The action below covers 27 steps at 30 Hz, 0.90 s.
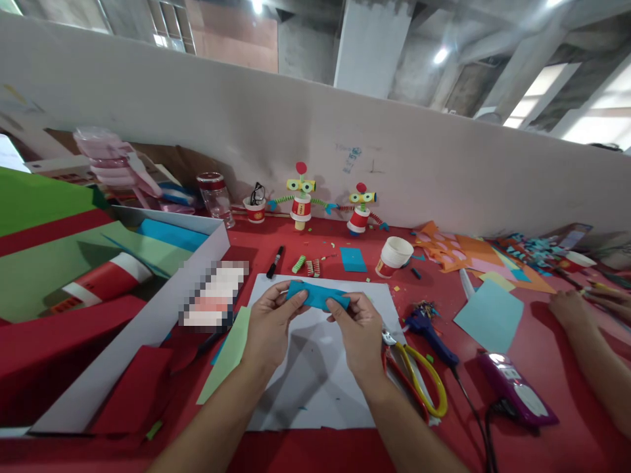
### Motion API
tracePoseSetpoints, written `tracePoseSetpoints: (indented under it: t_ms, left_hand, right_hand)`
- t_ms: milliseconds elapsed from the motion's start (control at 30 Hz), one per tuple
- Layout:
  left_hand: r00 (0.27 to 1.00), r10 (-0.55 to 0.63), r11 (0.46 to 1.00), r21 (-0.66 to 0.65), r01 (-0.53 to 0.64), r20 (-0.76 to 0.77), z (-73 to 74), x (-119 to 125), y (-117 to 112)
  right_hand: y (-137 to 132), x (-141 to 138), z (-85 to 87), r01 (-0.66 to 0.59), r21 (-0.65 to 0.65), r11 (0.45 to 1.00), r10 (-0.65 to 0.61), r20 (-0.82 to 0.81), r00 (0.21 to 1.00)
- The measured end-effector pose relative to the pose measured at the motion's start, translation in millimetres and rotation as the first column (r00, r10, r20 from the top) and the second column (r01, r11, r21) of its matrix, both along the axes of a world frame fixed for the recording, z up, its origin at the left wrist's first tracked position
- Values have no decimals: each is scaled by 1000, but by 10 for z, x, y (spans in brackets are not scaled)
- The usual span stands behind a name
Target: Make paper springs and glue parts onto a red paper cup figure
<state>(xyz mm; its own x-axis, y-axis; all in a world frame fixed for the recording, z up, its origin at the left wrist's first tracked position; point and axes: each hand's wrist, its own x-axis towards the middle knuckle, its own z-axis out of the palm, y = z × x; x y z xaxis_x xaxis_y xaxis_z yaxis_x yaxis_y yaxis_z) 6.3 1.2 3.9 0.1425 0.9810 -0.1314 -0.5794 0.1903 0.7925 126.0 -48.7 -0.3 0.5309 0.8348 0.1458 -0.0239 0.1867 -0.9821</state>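
Between my two hands is a strip of blue paper [318, 295], folded or rolled lengthwise. My left hand [271, 322] pinches its left end with the thumb on the near face. Its right end is pinched by my right hand [359, 328], thumb also in front. The strip is held above a white sheet [315, 387] lying on the red table. Beyond the sheet lie a black marker [275, 261], small folded paper springs [313, 267] in green and red-white, and a flat blue paper square [353, 259].
Right of the sheet are scissors [424, 381], a blue glue gun [434, 338], a purple device [517, 391] and stacked paper cups [394, 256]. A white box [142, 358] with coloured paper stands left. Two paper-cup robots [301, 209] stand at the back. A co-worker's arm [591, 355] rests far right.
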Motion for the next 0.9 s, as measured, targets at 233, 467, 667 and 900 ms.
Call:
tracePoseSetpoints:
  t_ms: [233,467,667,900]
  left_hand:
    - [999,10,1000,-22,-11,-47,13,-20,-5]
    - [998,15,998,-52,-18,-62,-52,-31,31]
    - [992,54,998,-24,-57,-112,-24,-14,23]
    - [990,-79,997,-8,79,-117,-44,-8,-16]
  right_hand:
    - [-14,11,81,1,-62,998,-3,-25,1000]
    - [8,58,51,-94,-113,989,87,-59,994]
    - [14,-3,49,-172,-130,977,135,-253,958]
    - [24,-15,22,-164,-134,977,135,-205,969]
